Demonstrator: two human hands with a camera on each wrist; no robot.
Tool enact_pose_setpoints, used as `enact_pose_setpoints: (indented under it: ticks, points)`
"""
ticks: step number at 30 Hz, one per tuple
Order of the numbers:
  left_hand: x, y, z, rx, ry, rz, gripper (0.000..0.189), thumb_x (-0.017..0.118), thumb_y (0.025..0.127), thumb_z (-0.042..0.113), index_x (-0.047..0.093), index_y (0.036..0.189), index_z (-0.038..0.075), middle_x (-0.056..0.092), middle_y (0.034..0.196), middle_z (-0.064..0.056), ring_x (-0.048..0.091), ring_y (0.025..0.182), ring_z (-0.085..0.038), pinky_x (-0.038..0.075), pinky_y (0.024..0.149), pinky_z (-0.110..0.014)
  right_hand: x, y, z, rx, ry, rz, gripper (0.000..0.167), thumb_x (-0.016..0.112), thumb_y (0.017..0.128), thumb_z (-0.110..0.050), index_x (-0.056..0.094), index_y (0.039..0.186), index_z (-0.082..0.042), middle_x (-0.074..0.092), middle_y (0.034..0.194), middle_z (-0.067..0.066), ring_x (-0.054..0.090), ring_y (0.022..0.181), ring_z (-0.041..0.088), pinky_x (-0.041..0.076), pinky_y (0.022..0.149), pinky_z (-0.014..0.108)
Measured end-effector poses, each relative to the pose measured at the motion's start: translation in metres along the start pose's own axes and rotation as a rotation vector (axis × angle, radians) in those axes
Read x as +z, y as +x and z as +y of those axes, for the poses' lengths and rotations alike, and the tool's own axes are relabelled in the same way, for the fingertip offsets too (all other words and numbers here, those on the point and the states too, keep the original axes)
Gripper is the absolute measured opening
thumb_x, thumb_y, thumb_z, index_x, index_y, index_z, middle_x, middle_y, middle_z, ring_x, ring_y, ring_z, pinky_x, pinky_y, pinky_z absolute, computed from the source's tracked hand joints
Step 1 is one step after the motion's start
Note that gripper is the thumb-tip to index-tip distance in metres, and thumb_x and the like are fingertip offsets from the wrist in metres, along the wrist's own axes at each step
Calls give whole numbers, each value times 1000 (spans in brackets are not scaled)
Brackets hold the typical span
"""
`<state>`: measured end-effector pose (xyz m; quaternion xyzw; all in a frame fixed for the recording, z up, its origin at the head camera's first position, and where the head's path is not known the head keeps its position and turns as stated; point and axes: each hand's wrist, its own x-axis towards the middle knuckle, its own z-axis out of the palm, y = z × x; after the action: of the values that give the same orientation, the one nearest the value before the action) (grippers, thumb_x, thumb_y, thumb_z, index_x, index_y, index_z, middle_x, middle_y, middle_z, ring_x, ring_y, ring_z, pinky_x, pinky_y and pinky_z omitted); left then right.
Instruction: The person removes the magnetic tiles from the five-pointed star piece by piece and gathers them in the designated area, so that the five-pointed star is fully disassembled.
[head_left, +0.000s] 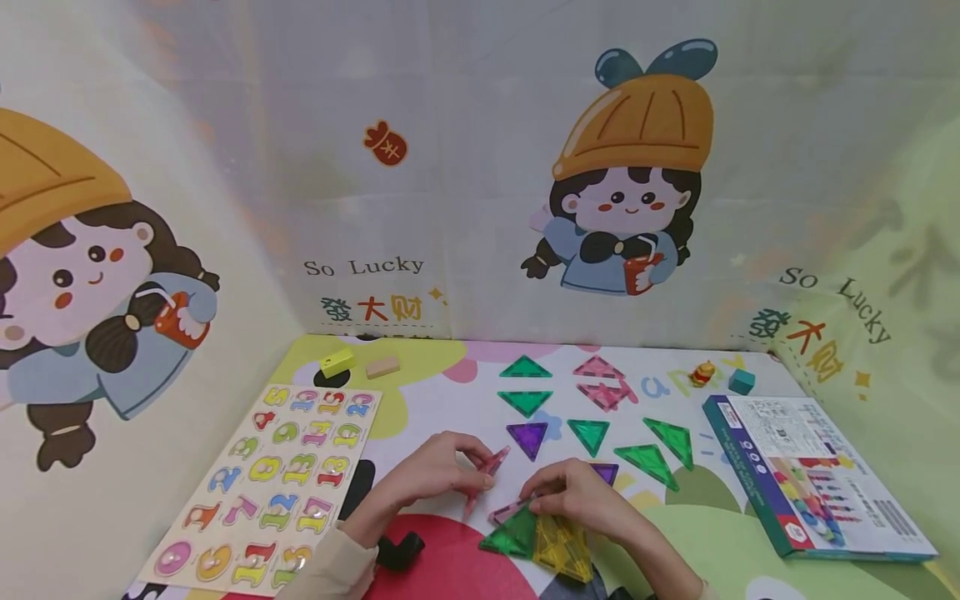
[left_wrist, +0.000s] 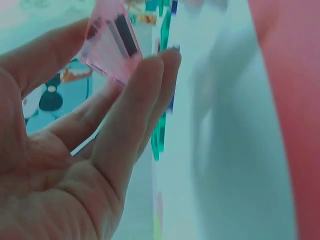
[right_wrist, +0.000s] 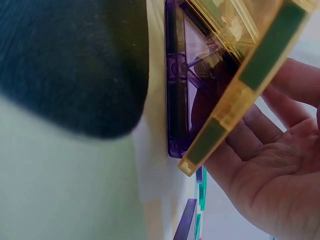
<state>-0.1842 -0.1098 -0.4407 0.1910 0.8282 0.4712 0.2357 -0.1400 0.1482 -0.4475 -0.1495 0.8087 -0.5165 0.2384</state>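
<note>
Left hand (head_left: pixel 452 468) pinches a translucent pink triangular plastic tile (left_wrist: pixel 111 52), tilted between thumb and fingertips. Just beside it, the right hand's (head_left: pixel 581 497) bent fingers grip the top of a translucent green-and-yellow plastic tile structure (head_left: pixel 562 550).

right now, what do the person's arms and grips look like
The left arm wears a pale cream sleeve; on the right, just a similarly pale sleeve edge shows. The left grip and right grip are human hands, with no gloves or rings visible.
</note>
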Motion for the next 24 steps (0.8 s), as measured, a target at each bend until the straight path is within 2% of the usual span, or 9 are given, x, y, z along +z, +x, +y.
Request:
enact_pose_setpoints:
  ticks: [4, 11, 13, 18, 22, 24]
  points:
    - [-13, 7, -9, -20, 79, 123, 26, 77, 84, 32, 73, 105, 18, 68, 97, 0, 65, 74, -15, 53, 67, -31, 0, -1, -1, -9, 11, -3, 14, 70, 90, -13, 77, 101, -10, 76, 96, 4, 60, 86, 10, 51, 74, 24]
    - [-32, 22, -19, -99, 273, 369, 32, 78, 84, 30, 73, 112, 15, 67, 94, -2, 58, 77, -16, 49, 62, -29, 1, 0, -1, -13, 4, -1, 15, 70, 89, -15, 77, 102, -9, 76, 94, 4, 60, 82, 8, 49, 71, 21]
    - [-35, 29, -18, -111, 341, 420, 34, 78, 84, 26, 73, 115, 14, 68, 97, -3, 59, 81, -17, 51, 66, -31, 2, -1, -1, -12, 6, -2, 14, 71, 90, -15, 76, 102, -10, 75, 94, 4, 59, 83, 10, 49, 71, 21]
    - [-45, 47, -15, -102, 553, 489, 25, 73, 87, 16, 74, 111, 11, 70, 99, -4, 57, 88, -20, 51, 81, -36, 3, -1, -1, -20, 14, -9, 15, 70, 90, -14, 76, 103, -9, 75, 97, 6, 59, 85, 12, 48, 73, 21]
    - [-53, 63, -16, -78, 685, 519, 17, 72, 86, 11, 73, 103, 7, 69, 93, -7, 56, 81, -22, 51, 79, -40, 4, 0, -1, -19, -13, -16, 15, 69, 91, -15, 76, 104, -11, 74, 98, 2, 59, 87, 12, 48, 76, 21]
    - [-55, 71, -17, -73, 727, 520, 18, 73, 86, 11, 73, 103, 6, 68, 94, -9, 56, 80, -23, 51, 79, -41, 4, 1, -1, -11, -30, -16, 15, 69, 91, -16, 76, 104, -13, 74, 98, 0, 59, 87, 13, 47, 77, 22]
